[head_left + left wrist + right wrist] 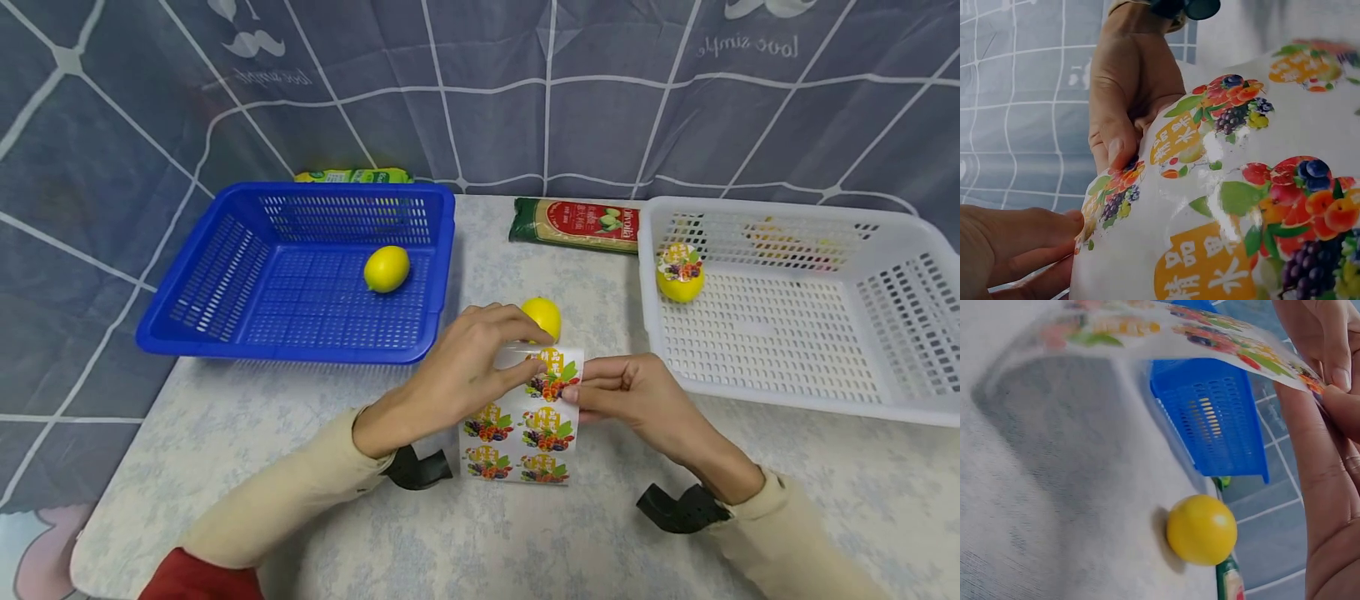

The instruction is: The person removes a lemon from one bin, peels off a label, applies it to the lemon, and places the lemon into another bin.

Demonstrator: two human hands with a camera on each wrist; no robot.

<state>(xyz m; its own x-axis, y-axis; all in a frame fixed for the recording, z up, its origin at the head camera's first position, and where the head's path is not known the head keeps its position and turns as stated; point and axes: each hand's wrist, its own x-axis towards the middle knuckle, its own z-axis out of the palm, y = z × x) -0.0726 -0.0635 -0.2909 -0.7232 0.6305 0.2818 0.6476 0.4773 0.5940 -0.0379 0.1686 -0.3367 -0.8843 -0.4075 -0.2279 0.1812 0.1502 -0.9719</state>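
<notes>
Right hand (637, 400) pinching a sticker sheet (517, 467)'s right edge, left hand (468, 362) at its top, lemon (543, 315) just beyond, another lemon (387, 269) in a blue basket (277, 352), stickered lemon (681, 289) in a white basket (795, 400), packet (573, 224) between baskets

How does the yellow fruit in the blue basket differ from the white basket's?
In the blue basket, the left fruit shows bare skin; in the white basket, the right fruit wears a printed sticker. The left fruit lies near its basket's right wall; the right fruit, near its basket's left wall. Both are yellow and rounded.
</notes>
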